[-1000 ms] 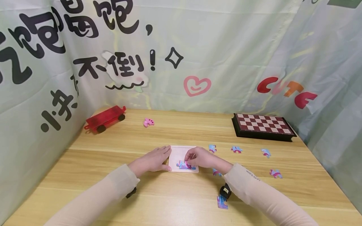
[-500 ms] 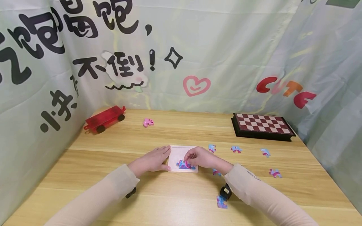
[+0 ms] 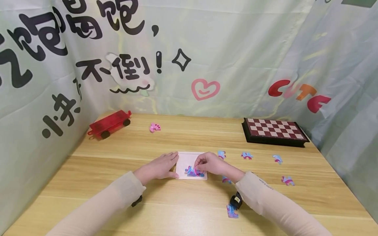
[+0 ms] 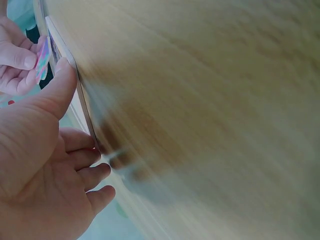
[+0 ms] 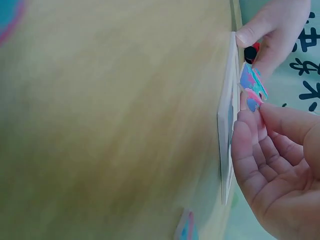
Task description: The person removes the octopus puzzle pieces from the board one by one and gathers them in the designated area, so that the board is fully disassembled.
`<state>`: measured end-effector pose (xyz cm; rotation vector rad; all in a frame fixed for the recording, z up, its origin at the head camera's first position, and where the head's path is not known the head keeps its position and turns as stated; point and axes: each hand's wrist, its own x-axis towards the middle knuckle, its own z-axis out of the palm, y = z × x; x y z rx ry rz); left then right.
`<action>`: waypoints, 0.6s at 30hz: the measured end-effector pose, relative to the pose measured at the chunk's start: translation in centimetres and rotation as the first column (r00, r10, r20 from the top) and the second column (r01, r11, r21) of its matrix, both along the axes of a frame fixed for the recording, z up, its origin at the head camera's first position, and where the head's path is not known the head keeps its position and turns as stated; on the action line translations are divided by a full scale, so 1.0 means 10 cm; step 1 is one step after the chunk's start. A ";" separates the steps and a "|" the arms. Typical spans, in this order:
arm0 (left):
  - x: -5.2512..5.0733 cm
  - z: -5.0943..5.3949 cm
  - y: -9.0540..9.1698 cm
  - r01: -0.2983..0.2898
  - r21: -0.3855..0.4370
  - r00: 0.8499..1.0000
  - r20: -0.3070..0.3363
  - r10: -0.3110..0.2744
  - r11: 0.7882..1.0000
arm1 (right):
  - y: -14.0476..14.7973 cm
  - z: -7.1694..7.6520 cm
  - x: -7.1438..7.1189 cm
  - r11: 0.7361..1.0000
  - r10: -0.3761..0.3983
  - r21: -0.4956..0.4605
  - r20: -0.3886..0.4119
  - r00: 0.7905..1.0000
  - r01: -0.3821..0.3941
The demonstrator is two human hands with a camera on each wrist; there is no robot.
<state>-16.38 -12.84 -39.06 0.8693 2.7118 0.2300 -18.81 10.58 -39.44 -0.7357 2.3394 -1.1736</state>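
Note:
A white puzzle board (image 3: pixel 184 158) lies on the table in the middle of the head view. My left hand (image 3: pixel 159 167) rests along its left side, thumb at the near corner and fingers at the far one. Over the board's near right part, my right hand (image 3: pixel 210 163) pinches a pink, blue and purple jigsaw piece (image 5: pixel 253 84) between thumb and fingertips. The piece stands tilted up from the board in the right wrist view. Blue and purple jigsaw pieces (image 3: pixel 190 172) show under the right fingers; how they join is partly hidden.
Several loose jigsaw pieces (image 3: pixel 246 155) lie to the right of the board, and another piece (image 3: pixel 232 211) lies under the right wrist camera. A pink toy piece (image 3: pixel 155 127), a red toy wagon (image 3: pixel 110 124) and a chessboard box (image 3: pixel 274 132) stand farther back.
My right hand has shifted slightly to the right and away with the jigsaw piece, which looks more tilted. The left hand has stayed on the board's side.

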 end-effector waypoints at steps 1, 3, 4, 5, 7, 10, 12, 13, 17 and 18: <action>0.00 0.00 0.00 -0.001 0.000 1.000 0.001 0.001 1.000 | 0.01 0.01 0.00 1.000 -0.006 -0.004 0.008 1.000 0.006; 0.00 0.00 0.00 -0.001 -0.003 1.000 0.001 0.001 1.000 | 0.04 0.03 -0.01 1.000 -0.021 -0.010 0.022 1.000 0.022; 0.00 0.00 0.00 -0.001 -0.003 1.000 0.003 0.001 1.000 | 0.06 0.04 -0.02 0.999 -0.029 -0.013 0.025 0.999 0.029; 0.00 0.00 0.00 0.000 -0.003 1.000 0.004 0.000 1.000 | 0.08 0.06 -0.01 0.999 -0.035 -0.016 0.030 0.999 0.036; 0.01 0.02 0.00 0.001 -0.003 1.000 0.005 -0.001 1.000 | 0.13 0.10 -0.01 0.999 -0.037 -0.028 0.034 0.999 0.038; 0.01 0.03 0.01 0.004 -0.009 1.000 0.007 -0.004 1.000 | 0.22 0.17 0.01 0.999 -0.030 -0.040 0.035 0.999 0.031; 0.02 0.03 0.01 0.006 -0.009 1.000 0.006 -0.006 1.000 | 0.30 0.22 0.03 0.999 -0.025 -0.036 0.029 0.999 0.026; 0.02 0.04 0.01 0.006 -0.007 1.000 0.007 -0.006 1.000 | 0.35 0.24 0.04 0.999 -0.023 -0.032 0.027 0.999 0.024; 0.02 0.05 0.02 0.007 -0.002 1.000 0.009 -0.007 1.000 | 0.60 0.30 0.10 1.000 -0.026 -0.013 0.034 0.999 0.026; 0.02 0.04 0.02 0.008 -0.005 1.000 0.009 -0.007 1.000 | 0.66 0.31 0.12 1.000 -0.023 -0.011 0.040 0.999 0.023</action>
